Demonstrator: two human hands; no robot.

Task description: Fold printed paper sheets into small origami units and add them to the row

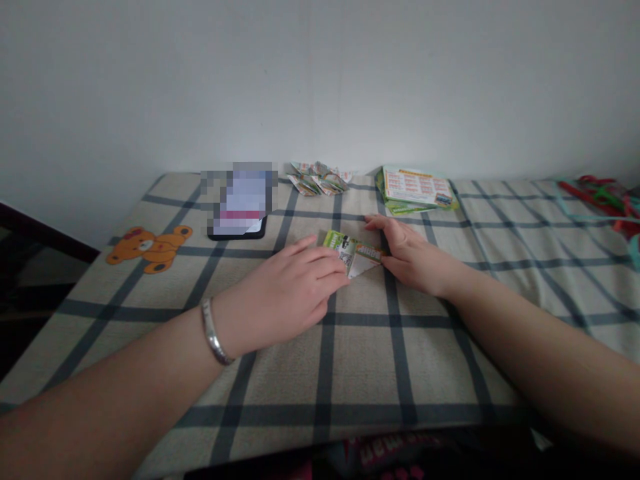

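Observation:
A small folded printed paper (361, 257), green, white and orange, lies on the checked tablecloth between my hands. It has a pointed, roughly triangular right end. My left hand (293, 287), with a silver bangle at the wrist, rests with its fingers stretched over the paper's left part, hiding some of it. At the paper's right tip, the thumb of my right hand (407, 257) touches the corner, while the forefinger reaches out past it, apart from the thumb. Neither hand is closed round the paper.
Behind stand several folded paper pieces (320, 179) by the wall. A stack of printed cards (417, 189) lies to their right, a phone (240, 207) to their left. A bear cutout (150, 248) is near the left edge. Coloured strips (605, 200) lie far right.

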